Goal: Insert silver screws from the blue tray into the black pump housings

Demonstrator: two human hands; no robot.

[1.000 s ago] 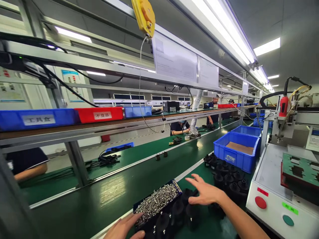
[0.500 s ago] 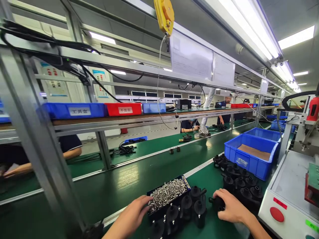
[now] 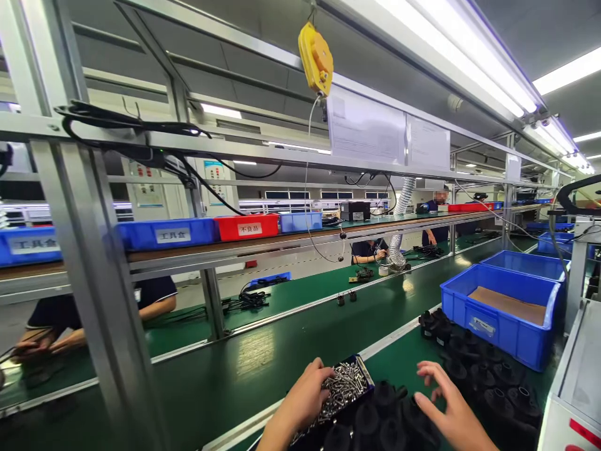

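Note:
My left hand (image 3: 306, 396) reaches over a dark box of loose metal screws (image 3: 346, 387), its bent fingers touching the screws and its thumb a little apart from them; I see nothing held in it. My right hand (image 3: 448, 404) is open, thumb and fingers spread, just right of a cluster of black plastic housings (image 3: 392, 432). The nearest housing lies by its thumb, but contact is unclear. Small shiny screws show on some housings along the box. More black housings (image 3: 500, 401) stand in a group at the right.
A blue bin (image 3: 498, 338) with cardboard inside stands behind the right-hand housings. A white machine (image 3: 570, 382) is at the right edge. A metal post (image 3: 98, 282) rises on the left. Above hangs a yellow balancer (image 3: 315, 59) with a cable. Other people work across the bench.
My right hand has let go of a black housing, now among the cluster, and spread its fingers. My left hand has moved farther over the screws. The view has shifted.

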